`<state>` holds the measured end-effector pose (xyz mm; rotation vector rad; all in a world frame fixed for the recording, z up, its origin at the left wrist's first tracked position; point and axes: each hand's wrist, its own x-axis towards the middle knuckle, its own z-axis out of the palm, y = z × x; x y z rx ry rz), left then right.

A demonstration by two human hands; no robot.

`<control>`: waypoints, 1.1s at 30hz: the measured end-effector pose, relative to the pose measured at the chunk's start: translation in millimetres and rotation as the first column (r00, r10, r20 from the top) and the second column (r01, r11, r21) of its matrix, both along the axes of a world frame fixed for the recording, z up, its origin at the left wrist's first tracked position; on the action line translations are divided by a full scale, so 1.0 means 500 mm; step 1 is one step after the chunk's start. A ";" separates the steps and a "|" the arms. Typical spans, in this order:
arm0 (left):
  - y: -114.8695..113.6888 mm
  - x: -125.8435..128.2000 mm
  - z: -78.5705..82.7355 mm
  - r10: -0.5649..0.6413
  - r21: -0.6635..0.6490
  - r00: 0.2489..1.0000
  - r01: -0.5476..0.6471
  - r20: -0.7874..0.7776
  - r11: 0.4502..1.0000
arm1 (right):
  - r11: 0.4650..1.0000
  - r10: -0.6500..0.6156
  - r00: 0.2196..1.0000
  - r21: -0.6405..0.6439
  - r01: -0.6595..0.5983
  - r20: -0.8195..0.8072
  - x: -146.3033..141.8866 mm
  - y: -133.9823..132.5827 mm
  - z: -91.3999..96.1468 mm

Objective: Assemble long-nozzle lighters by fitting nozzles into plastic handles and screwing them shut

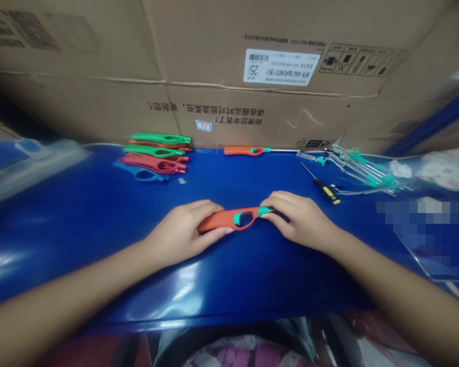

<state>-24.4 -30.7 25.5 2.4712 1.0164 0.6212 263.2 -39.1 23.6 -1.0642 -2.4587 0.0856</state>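
Observation:
An orange long-neck gas lighter [218, 220] with a teal trigger and collar lies level between my two hands, just over the blue table. My left hand [189, 227] is wrapped round its handle end, thumb along the near side. At the other end, my right hand [296, 216] pinches the neck by the teal collar; most of the metal tube is hidden under the fingers. Beyond my hands, a second orange lighter [239, 151] with its tube fitted lies against the cardboard. A screwdriver [326, 190] with a black and yellow handle rests beyond my right hand.
Green, red and blue lighter casings [153, 163] are stacked at the back left, beside small white pins [182, 180]. Several metal tubes with teal parts [367, 168] lie at the back right. A cardboard wall [214, 61] closes off the back of the blue table [99, 275].

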 end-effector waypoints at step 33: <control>0.007 0.003 -0.003 -0.005 -0.013 0.942 0.010 0.335 1.000 | 0.996 0.023 0.993 -0.080 -0.032 -0.118 -0.003 0.001 0.020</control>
